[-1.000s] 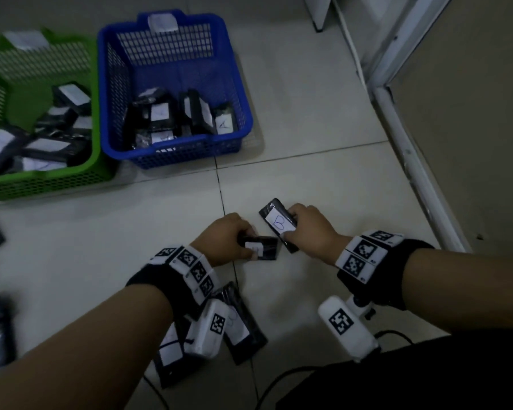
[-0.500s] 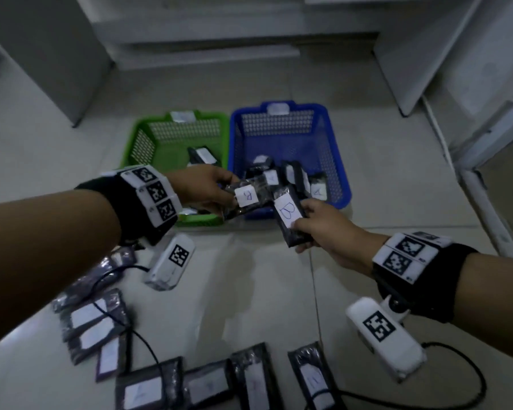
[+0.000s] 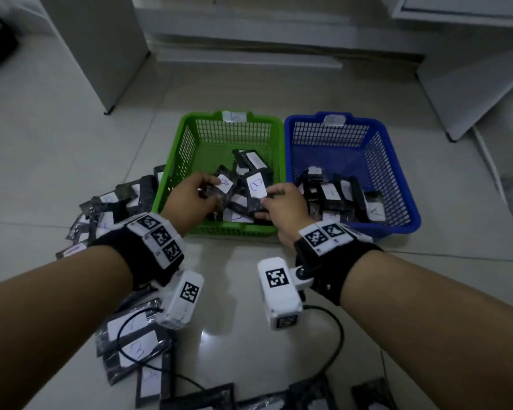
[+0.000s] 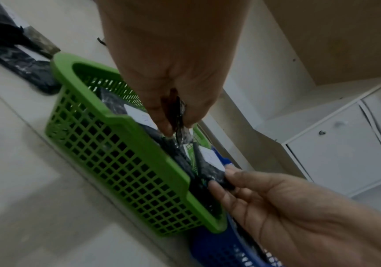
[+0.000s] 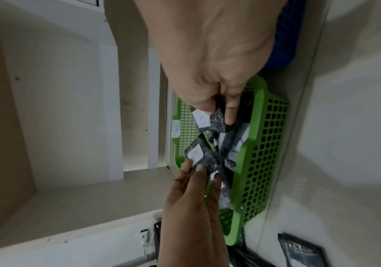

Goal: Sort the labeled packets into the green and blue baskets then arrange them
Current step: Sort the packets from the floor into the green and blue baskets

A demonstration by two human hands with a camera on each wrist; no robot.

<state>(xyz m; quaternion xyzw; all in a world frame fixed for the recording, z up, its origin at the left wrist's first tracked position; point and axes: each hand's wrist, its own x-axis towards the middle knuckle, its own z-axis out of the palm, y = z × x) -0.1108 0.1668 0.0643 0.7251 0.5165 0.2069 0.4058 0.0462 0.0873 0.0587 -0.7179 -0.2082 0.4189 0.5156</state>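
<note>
Landmark: green basket [image 3: 172, 173], on tiled floor.
Left hand [image 3: 190, 196]: over basket's near-left corner, fingers pinching a dark packet [image 3: 224, 186] labelled B.
Right hand [image 3: 282, 207]: over near-right corner, thumb and fingers clamped on second B packet [image 3: 255, 187].
Blue basket [image 3: 397, 179]: touching green basket's right wall, packets inside.
Loose packets [image 3: 137, 350]: floor, left and near side.
</note>
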